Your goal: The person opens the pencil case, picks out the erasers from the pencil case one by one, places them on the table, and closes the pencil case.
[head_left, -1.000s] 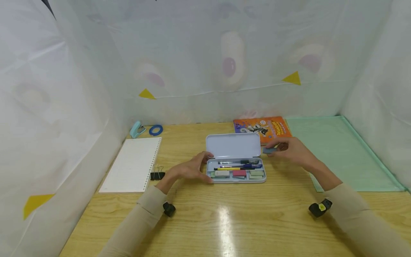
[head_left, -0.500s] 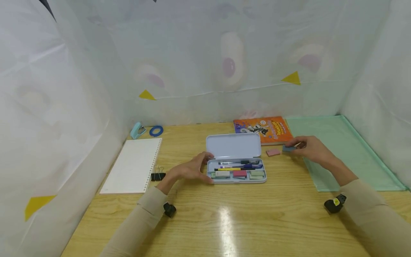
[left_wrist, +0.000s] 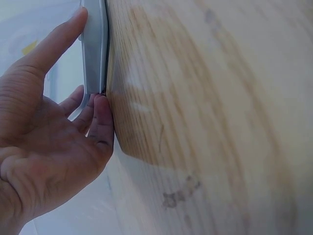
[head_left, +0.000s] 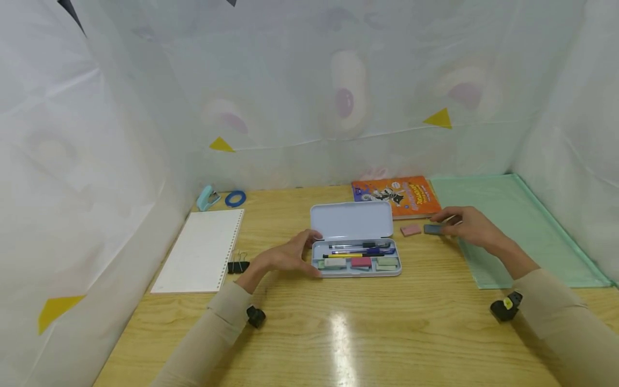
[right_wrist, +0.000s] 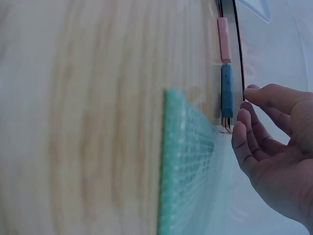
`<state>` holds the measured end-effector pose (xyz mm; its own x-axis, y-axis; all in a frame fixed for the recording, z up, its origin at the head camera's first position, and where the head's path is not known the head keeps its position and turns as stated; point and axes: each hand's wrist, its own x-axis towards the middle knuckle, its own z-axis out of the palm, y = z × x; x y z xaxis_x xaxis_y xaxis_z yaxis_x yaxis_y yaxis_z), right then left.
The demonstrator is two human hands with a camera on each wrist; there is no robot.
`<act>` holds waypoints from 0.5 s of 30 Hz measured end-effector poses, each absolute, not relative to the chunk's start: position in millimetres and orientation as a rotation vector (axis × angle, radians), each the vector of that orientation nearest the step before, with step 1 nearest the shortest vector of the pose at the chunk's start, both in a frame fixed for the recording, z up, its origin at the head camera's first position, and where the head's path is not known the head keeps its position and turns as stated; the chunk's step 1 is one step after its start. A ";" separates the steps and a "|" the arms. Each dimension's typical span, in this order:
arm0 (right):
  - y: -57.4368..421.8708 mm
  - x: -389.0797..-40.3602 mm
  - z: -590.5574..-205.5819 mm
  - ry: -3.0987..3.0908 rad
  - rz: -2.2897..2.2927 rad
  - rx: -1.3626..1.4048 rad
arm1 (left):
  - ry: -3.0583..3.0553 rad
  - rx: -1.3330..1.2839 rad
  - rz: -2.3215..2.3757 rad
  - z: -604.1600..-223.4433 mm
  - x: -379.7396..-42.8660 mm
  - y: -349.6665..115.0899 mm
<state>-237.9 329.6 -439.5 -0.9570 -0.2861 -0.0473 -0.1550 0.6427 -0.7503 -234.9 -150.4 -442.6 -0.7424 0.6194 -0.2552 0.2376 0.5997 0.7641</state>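
A light-blue pencil case (head_left: 351, 221) lies with its lid raised in the middle of the table. Inside are several pens and pencils, among them a yellow-and-black pencil (head_left: 345, 255), plus a white eraser (head_left: 335, 262), a red eraser (head_left: 360, 262) and pale green erasers (head_left: 386, 262). My left hand (head_left: 289, 255) holds the case by its left end, thumb at the front edge, fingers behind. To the right of the case, a pink eraser (head_left: 410, 230) and a blue eraser (head_left: 432, 229) rest on the table. My right hand (head_left: 471, 227) hovers at the blue eraser, its fingers apart from it in the right wrist view (right_wrist: 227, 90).
An orange book (head_left: 397, 194) lies behind the erasers. On the right is a green translucent mesh pouch (head_left: 517, 231). A white notepad (head_left: 198, 250), black binder clip (head_left: 238, 267), light-blue stapler (head_left: 208, 198) and blue tape ring (head_left: 235, 199) are on the left.
My right hand has carried the blue eraser rightward, set it down beside the pink eraser and let go. The pink eraser has come into view. My left hand stays on the pencil case.
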 end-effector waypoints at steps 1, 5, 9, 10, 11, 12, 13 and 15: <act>329.4 -237.0 -439.3 2.700 -1.219 -0.364 | 2.323 0.678 1.007 -442.8 -234.7 -150.4; 325.0 -232.5 -438.8 2.691 -1.273 -0.363 | 2.320 0.674 1.004 -441.8 -233.9 -150.2; 312.6 -225.4 -439.4 2.642 -1.341 -0.389 | 2.321 0.678 1.004 -438.3 -232.7 -149.1; 308.3 -223.0 -439.4 2.623 -1.359 -0.401 | 2.322 0.681 1.002 -437.5 -232.4 -148.9; 303.9 -220.8 -439.6 2.602 -1.379 -0.415 | 2.322 0.686 1.002 -437.2 -232.4 -148.8; 298.9 -218.7 -439.6 2.576 -1.401 -0.435 | 2.323 0.690 0.999 -437.2 -232.4 -148.7; 293.8 -216.6 -439.5 2.555 -1.420 -0.457 | 2.322 0.692 0.999 -437.4 -232.3 -148.6; 284.1 -212.2 -439.0 2.522 -1.455 -0.516 | 2.320 0.695 0.999 -438.0 -232.7 -148.6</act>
